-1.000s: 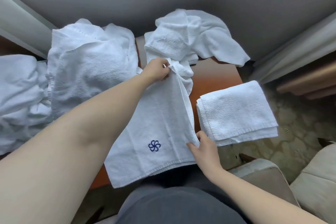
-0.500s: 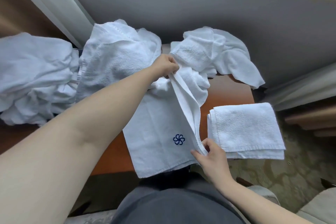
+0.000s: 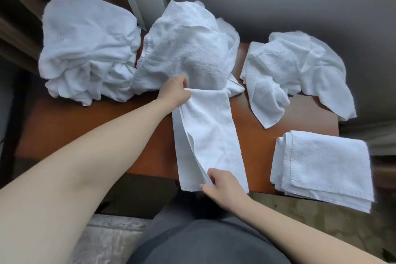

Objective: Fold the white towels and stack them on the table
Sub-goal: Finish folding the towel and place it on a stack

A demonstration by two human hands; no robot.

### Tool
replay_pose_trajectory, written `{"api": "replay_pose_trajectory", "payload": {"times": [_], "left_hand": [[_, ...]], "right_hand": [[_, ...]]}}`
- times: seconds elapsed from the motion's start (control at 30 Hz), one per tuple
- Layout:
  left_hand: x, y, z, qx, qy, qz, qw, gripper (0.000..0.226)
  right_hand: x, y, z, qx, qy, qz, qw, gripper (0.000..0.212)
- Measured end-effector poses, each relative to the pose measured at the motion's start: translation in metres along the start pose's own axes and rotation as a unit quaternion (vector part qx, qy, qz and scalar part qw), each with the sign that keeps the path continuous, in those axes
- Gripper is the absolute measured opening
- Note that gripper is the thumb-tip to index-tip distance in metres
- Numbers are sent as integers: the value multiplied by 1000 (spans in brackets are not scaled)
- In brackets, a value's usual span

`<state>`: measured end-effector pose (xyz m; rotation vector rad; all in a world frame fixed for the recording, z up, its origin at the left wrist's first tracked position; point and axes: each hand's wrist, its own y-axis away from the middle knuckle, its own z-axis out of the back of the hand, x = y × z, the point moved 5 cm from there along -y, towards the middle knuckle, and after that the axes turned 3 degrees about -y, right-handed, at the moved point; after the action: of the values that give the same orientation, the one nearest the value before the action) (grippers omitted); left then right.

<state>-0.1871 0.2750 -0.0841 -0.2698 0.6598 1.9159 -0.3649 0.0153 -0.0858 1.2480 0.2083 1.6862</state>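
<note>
Towel (image 3: 209, 135) lies folded lengthwise on the table (image 3: 85, 126), its near end hanging over the edge — left hand (image 3: 174, 90) pinches the far end, right hand (image 3: 222, 186) pinches the near corner. A folded stack (image 3: 321, 167) sits right; crumpled piles (image 3: 90, 49) lie behind.

Nubby white terry-cloth towels (image 3: 210, 133) on a smooth, faintly glossy reddish-brown wooden table (image 3: 85, 126).
</note>
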Motion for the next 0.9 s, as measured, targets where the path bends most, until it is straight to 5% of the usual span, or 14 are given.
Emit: {"api": "replay_pose_trajectory", "payload": {"times": [0.33,0.43,0.53,0.63,0.7,0.8,0.9], "left_hand": [[52,30,-12,-41,6,77,996,18],[62,58,-38,-47,81,179,979,31],[68,98,-86,61,152,322,932,88],[66,126,-118,110,161,372,908,115],[70,131,-127,97,160,386,903,97],[73,127,-129,82,223,367,899,42],[65,127,-124,71,360,326,871,27]], "right_hand": [[15,-43,-48,136,119,-19,983,31],[2,-58,-16,-2,74,-34,997,35],[-27,-70,42,-245,22,-56,968,29],[-64,-86,69,-267,-55,-144,951,49],[-79,-97,63,-191,-146,-209,948,54],[-89,-111,54,-166,-286,-236,914,34],[-89,-118,49,-145,-367,-226,891,16]]}}
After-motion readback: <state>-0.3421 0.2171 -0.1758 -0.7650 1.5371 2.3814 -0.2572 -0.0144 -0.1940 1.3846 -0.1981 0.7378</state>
